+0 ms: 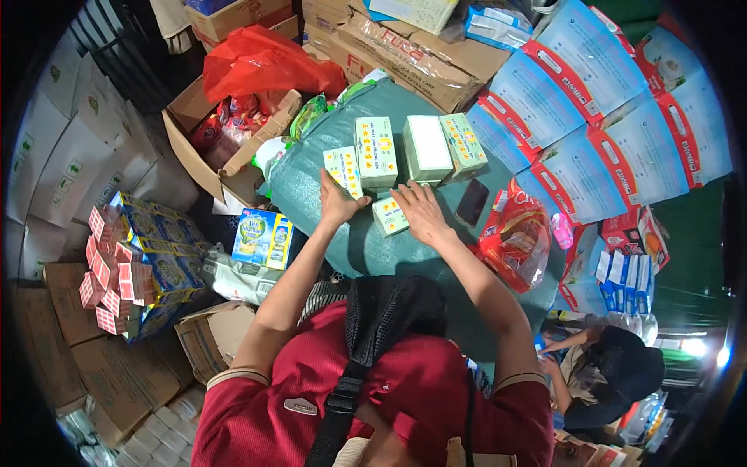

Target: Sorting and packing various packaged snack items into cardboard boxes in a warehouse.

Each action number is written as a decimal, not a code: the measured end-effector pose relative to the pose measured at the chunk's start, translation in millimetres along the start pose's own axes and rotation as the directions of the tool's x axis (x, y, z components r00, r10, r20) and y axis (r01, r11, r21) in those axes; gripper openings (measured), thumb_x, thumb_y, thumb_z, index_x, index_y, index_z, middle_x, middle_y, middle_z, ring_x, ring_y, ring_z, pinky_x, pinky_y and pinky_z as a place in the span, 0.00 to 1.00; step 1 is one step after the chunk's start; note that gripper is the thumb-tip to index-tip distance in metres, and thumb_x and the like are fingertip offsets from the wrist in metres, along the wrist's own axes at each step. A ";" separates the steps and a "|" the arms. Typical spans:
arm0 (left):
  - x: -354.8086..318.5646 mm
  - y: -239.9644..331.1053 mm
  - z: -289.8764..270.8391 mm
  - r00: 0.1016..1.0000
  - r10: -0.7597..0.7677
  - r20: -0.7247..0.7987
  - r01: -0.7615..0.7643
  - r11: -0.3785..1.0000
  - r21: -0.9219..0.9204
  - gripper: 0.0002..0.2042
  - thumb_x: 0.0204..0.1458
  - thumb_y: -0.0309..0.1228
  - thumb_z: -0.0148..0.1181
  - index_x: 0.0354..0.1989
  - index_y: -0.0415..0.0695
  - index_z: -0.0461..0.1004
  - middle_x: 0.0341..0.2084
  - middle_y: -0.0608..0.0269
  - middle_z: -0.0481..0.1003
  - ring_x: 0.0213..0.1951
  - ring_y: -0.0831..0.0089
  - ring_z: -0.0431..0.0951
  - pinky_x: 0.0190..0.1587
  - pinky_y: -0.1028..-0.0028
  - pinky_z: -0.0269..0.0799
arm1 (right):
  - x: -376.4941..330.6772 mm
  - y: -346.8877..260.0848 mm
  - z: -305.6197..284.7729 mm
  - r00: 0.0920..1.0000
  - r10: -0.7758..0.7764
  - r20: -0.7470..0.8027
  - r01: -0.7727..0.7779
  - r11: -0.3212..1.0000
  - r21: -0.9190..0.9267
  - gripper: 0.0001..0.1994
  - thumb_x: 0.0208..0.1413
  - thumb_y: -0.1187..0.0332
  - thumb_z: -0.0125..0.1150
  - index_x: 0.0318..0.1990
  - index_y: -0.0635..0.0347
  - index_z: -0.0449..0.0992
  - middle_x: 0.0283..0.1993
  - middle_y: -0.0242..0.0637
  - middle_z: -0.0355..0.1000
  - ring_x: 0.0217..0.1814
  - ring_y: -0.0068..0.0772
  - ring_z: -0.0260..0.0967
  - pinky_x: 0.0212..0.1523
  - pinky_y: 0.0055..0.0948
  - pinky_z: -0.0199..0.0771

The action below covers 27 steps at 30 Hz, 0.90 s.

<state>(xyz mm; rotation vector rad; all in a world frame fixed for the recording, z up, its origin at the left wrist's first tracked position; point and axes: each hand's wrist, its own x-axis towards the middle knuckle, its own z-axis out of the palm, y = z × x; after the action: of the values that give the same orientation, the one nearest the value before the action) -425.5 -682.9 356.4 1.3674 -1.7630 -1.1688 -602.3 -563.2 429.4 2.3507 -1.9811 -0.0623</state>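
Note:
Light-green and white cartons with orange print stand on a big bundle wrapped in green plastic [311, 222]. My left hand [342, 204] rests with fingers stretched out against the near left carton [342, 170], thumb apart. My right hand [422, 214] lies spread over a small carton [389, 217] at the front and partly covers it. Just behind stands a taller carton stack [376, 150]. To its right are a carton with a plain white top [428, 142] and another printed carton [464, 142]. A dark phone [472, 202] lies right of my right hand.
Right of the bundle sits a red and clear plastic bag [517, 245]. Blue and red packs [615, 148] rise at the right. An open cardboard box [194, 144] with a red bag [264, 66] stands at the far left. Another person [611, 373] works at the lower right.

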 end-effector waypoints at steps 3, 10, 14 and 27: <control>6.4 -1.3 -0.7 0.999 -0.023 0.027 0.024 1.000 -0.012 0.63 0.19 0.36 0.75 0.61 0.35 0.29 0.52 0.36 0.56 0.54 0.46 0.59 0.57 0.62 0.55 | 6.7 -0.9 0.9 0.999 0.010 0.034 -0.010 1.000 0.004 0.37 0.30 0.77 0.63 0.56 0.59 0.58 0.57 0.42 0.55 0.64 0.44 0.47 0.62 0.46 0.44; 30.7 -11.7 -16.3 1.000 0.002 0.018 0.002 0.969 -0.248 0.60 0.20 0.31 0.73 0.60 0.32 0.32 0.54 0.43 0.57 0.56 0.58 0.60 0.57 0.69 0.57 | 5.0 -15.5 -20.7 0.991 0.047 0.128 -0.063 0.990 0.125 0.40 0.22 0.71 0.71 0.52 0.60 0.60 0.50 0.45 0.57 0.57 0.47 0.53 0.62 0.47 0.44; 46.0 -0.2 -19.9 0.999 -0.030 0.027 0.033 0.993 -0.114 0.58 0.21 0.32 0.73 0.60 0.30 0.36 0.54 0.41 0.57 0.55 0.55 0.60 0.56 0.69 0.58 | 2.2 -20.3 -20.7 0.974 0.170 0.146 -0.193 0.968 0.159 0.41 0.22 0.67 0.72 0.51 0.59 0.60 0.47 0.46 0.58 0.54 0.49 0.55 0.59 0.45 0.49; 64.5 -21.3 1.2 0.997 0.073 -0.013 -0.073 0.997 0.007 0.59 0.23 0.33 0.73 0.62 0.40 0.32 0.50 0.38 0.58 0.51 0.47 0.62 0.54 0.62 0.59 | -23.9 11.0 -100.6 0.904 0.290 0.313 -0.401 0.829 0.389 0.40 0.28 0.56 0.69 0.53 0.63 0.59 0.48 0.52 0.61 0.53 0.51 0.59 0.52 0.39 0.60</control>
<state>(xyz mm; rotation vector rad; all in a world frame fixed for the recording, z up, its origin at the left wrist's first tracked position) -435.6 -746.0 333.5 1.3005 -1.7935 -1.1135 -609.7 -539.0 530.2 2.2466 -2.7825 0.1509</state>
